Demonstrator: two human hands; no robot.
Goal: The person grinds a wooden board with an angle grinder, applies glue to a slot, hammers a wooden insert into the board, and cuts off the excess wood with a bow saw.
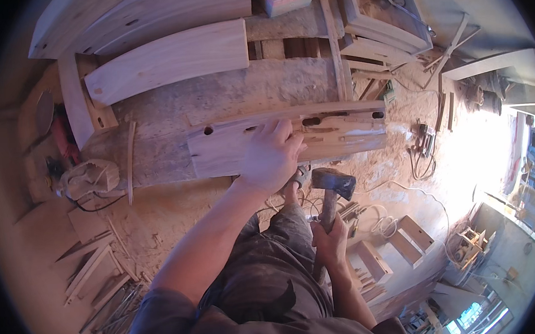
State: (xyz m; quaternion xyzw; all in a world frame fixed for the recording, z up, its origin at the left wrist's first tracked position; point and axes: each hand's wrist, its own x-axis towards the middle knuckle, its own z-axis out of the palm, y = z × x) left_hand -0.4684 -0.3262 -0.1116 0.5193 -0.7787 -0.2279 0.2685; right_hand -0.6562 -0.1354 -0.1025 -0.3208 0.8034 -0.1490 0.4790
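A pale wooden board (220, 148) with dark holes and a split, rough stretch lies across the near edge of the workbench. My left hand (272, 151) rests on its middle, fingers bent over the face and gripping it. Part of the board is hidden under that hand. Below and to the right, my right hand (331, 242) is wrapped around the wooden handle of a hammer (334, 182). The hammer's heavy dark head is held up just off the board's near edge, apart from it.
Smooth pale planks (170, 59) lie on the dusty workbench (274, 83) beyond the board. At the left sit a red power tool (65, 136) and a wood chunk (94, 177). Scrap sticks (113, 314), cables (383, 224) and wooden frames (370, 262) litter the floor.
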